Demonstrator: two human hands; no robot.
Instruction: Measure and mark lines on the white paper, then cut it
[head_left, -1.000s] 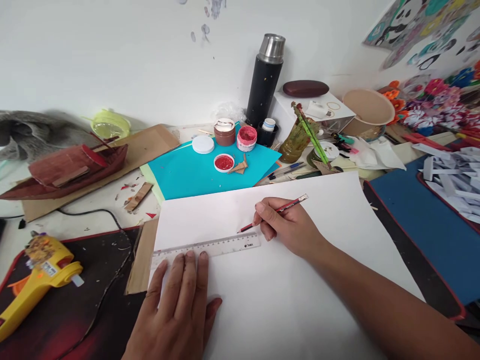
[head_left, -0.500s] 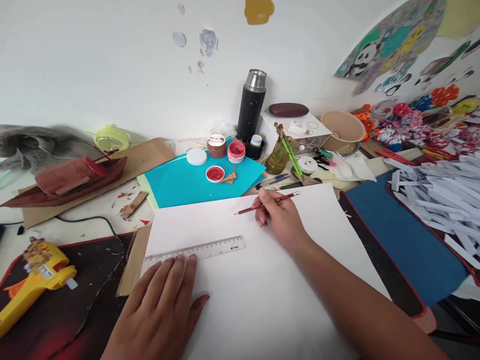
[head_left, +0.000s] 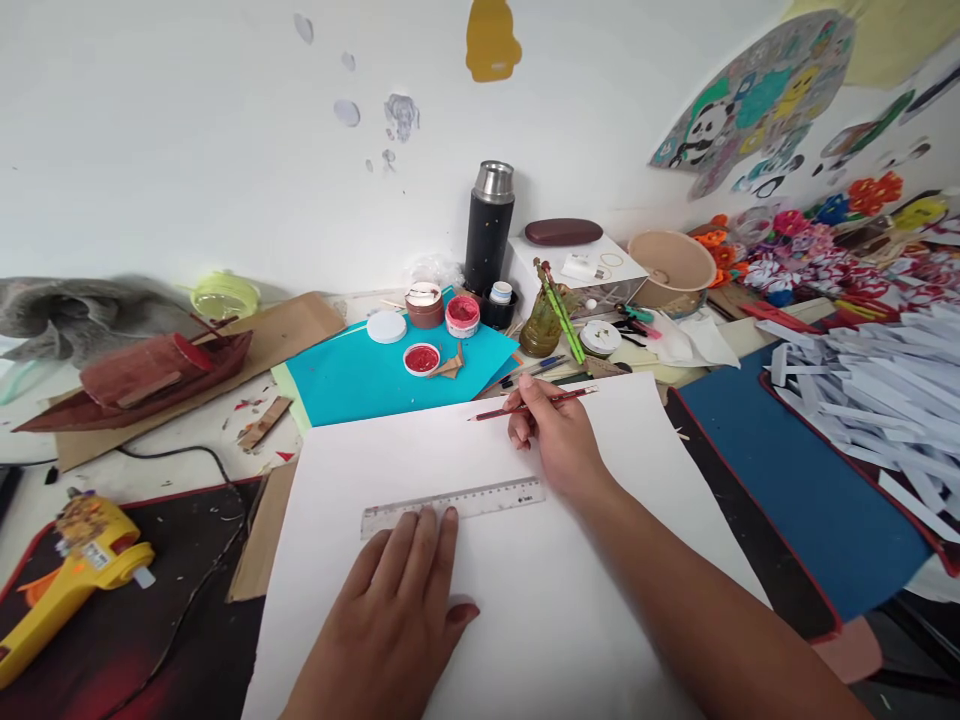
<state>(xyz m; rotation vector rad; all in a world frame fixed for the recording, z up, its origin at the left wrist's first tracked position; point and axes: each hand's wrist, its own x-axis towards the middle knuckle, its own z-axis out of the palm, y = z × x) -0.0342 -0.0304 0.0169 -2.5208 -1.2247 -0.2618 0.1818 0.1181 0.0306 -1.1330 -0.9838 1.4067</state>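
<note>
A large white sheet of paper (head_left: 555,590) lies before me. Across it, slightly slanted, rests a clear plastic ruler (head_left: 487,498). My left hand (head_left: 401,585) lies flat and open, fingertips on the ruler's lower edge and thumb out to the side. Between the fingers of my right hand (head_left: 559,435) is a dark red pencil (head_left: 495,412), its point towards the left and its eraser end towards the right. The pencil is above the ruler's right half, and I cannot tell whether its tip touches the paper.
Behind the paper, a blue sheet (head_left: 345,375) bears open red paint pots (head_left: 462,315). A black flask (head_left: 489,230) and a brush jar (head_left: 544,325) stand farther back. At left are a yellow glue gun (head_left: 97,560) and a model boat (head_left: 142,375); at right, white paper strips (head_left: 885,380).
My left hand has slid the ruler to the right across the paper. My right hand keeps the pencil in nearly the same place. The view has shifted slightly.
</note>
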